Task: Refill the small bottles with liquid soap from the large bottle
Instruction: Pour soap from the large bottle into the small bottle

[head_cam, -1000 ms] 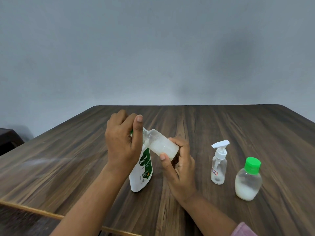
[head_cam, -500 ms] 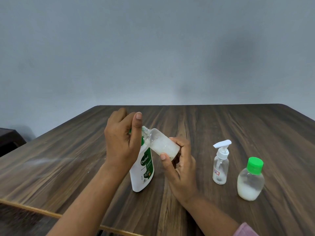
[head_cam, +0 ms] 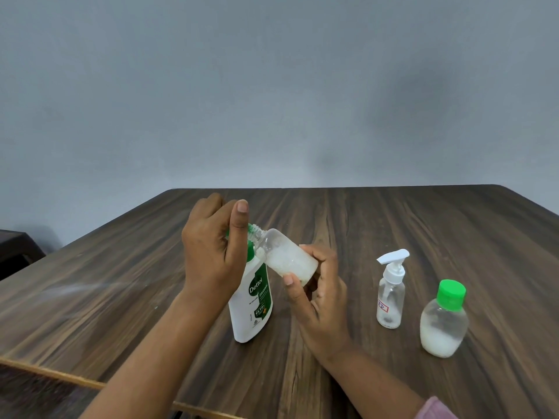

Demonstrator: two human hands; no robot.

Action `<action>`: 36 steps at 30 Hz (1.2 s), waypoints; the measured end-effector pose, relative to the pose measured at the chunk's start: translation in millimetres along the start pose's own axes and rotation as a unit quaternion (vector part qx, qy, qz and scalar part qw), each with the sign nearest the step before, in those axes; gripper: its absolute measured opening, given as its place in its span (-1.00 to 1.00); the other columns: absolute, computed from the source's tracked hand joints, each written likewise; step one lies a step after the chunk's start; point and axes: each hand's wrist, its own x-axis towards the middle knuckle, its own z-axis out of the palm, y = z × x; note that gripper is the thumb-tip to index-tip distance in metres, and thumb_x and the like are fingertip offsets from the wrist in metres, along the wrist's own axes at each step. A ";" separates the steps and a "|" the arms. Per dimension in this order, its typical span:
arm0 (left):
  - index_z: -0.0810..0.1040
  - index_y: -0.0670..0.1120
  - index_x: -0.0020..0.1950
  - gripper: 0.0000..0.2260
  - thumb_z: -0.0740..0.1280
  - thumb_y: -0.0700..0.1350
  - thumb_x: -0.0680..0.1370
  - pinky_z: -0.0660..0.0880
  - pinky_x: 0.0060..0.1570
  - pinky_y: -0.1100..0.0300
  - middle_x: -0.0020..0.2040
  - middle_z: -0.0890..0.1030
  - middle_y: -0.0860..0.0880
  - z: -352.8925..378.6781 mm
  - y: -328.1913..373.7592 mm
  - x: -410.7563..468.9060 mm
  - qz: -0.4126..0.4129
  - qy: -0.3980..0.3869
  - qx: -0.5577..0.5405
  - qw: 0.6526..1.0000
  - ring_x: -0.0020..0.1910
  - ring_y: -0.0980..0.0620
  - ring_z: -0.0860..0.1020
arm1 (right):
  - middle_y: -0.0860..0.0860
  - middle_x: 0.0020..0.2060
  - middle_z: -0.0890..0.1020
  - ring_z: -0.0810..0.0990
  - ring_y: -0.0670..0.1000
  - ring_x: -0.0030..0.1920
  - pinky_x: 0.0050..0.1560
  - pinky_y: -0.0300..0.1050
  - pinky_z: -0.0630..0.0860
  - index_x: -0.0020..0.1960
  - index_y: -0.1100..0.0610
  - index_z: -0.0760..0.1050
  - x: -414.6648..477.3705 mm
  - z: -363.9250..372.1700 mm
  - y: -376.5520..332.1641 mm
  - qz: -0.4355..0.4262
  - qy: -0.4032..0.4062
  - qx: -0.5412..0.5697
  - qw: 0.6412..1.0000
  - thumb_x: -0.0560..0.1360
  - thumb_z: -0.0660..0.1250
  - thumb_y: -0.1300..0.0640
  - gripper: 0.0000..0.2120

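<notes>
The large white and green soap bottle stands upright on the dark wooden table. My left hand is curled over its green pump top, which it mostly hides, with the thumb pointing up. My right hand grips a small clear bottle with no cap. That bottle is tilted, its open threaded neck against the pump's outlet and whitish soap in its lower part.
To the right stand a small clear bottle with a white pump and a rounder clear bottle with a green cap, partly full of white soap. A dark piece of furniture sits beyond the table's left edge.
</notes>
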 end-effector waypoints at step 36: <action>0.40 -0.25 -0.42 -0.55 0.07 -0.08 0.61 0.19 -0.37 0.20 -0.40 0.27 -0.01 4.1 0.1 -6.6 0.001 0.014 0.010 1.000 -0.37 0.00 0.28 | -0.27 -0.09 0.47 0.54 -0.15 -0.21 -0.35 -0.37 0.42 0.19 0.04 0.31 -1.6 -0.3 -0.1 0.008 0.000 -0.004 1.000 0.54 0.18 -0.21 -0.62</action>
